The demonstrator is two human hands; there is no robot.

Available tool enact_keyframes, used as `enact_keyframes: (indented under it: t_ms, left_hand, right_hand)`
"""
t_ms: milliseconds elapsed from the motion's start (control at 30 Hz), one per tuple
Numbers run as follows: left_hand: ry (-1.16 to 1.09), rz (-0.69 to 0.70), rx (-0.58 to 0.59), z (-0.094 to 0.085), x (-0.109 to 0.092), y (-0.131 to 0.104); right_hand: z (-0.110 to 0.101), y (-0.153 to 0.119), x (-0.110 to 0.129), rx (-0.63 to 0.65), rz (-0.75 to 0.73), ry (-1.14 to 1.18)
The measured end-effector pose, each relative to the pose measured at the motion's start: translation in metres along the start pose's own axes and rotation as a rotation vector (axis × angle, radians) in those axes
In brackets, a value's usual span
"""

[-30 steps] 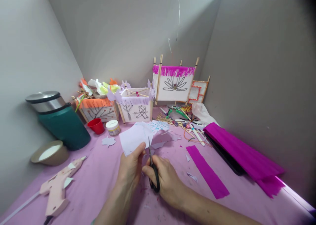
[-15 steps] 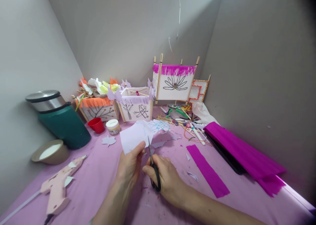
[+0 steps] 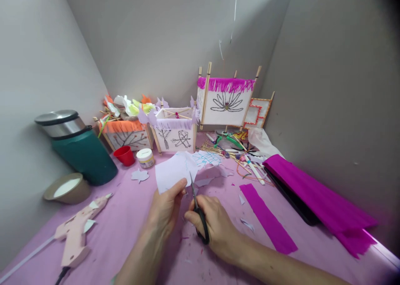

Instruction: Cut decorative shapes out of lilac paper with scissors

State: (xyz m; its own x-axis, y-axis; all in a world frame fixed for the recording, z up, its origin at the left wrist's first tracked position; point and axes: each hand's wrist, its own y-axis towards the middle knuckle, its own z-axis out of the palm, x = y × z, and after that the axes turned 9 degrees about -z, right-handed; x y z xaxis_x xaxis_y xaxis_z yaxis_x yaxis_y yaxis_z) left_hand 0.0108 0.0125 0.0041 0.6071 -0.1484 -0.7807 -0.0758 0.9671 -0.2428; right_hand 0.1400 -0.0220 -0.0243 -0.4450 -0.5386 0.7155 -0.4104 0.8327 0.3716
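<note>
My left hand (image 3: 168, 206) pinches a pale sheet of paper (image 3: 171, 172) at its lower edge, thumb on top. Held in my right hand (image 3: 215, 222) is a pair of black-handled scissors (image 3: 201, 222), fingers wrapped round the handles. The blades point away from me and meet the right edge of the paper; they look nearly closed. Just behind the sheet, a piece with blue drawn lines (image 3: 208, 158) shows. Pale offcuts (image 3: 204, 181) lie to the right of the blades.
A pink glue gun (image 3: 73, 231), bowl (image 3: 67, 189), green flask (image 3: 84, 151), red cup (image 3: 124, 156) and white jar (image 3: 145, 158) stand left. Paper lanterns (image 3: 226, 103) line the back. A magenta strip (image 3: 268, 220) and folded magenta crepe paper (image 3: 315, 193) lie right, near green-handled pliers (image 3: 234, 142).
The whole view has shifted slightly, so things appear a little further right. My hands keep the same hold on the paper and scissors, and the blades stay at the sheet's right edge.
</note>
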Motion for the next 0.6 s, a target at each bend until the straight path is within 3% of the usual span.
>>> enact_keyframes:
  t_ms: [600]
  left_hand:
    - [0.047,-0.015,0.063,-0.0050,-0.0028,0.0002]
  right_hand:
    - [-0.0014,-0.0021,0.0010,0.002,-0.004,-0.019]
